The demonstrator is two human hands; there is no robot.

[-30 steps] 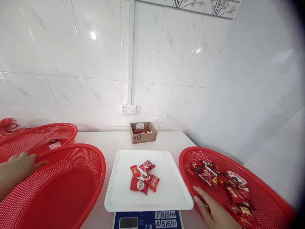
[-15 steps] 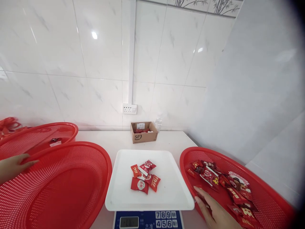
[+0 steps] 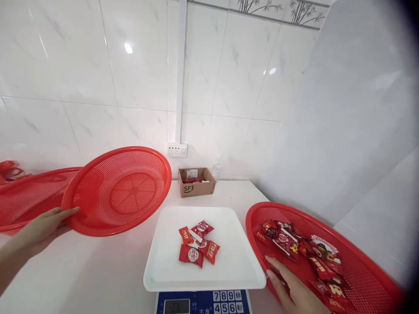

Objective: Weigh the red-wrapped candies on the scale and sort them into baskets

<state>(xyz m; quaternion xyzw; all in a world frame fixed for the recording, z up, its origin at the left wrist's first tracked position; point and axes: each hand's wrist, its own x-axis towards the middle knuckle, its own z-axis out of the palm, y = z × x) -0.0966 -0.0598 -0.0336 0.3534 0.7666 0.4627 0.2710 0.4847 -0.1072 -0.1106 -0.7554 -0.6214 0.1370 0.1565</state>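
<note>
My left hand (image 3: 44, 229) grips the left rim of a round red plastic basket (image 3: 93, 192), thumb over the edge. The basket is lifted and tilted towards me, with nothing seen in its perforated bowl. My right hand (image 3: 294, 285) is closed on the near rim of another red basket (image 3: 363, 270) at the right. Inside that one lie several red wrapped snack packets (image 3: 322, 267). Between the baskets is a white tray (image 3: 232, 235) on a blue digital scale (image 3: 199, 302). A few small red packets (image 3: 190, 255) lie on the tray.
A third red basket (image 3: 39, 185) stands at the far left, partly behind the lifted one. Near the wall sit a small cardboard box (image 3: 199, 188) holding red packets and a clear plastic bottle (image 3: 216, 169). A socket (image 3: 177, 150) is on the tiled wall.
My left hand has raised its basket off the table, moving it away from me, to the right, and tilting it. My right hand stays at its basket's rim.
</note>
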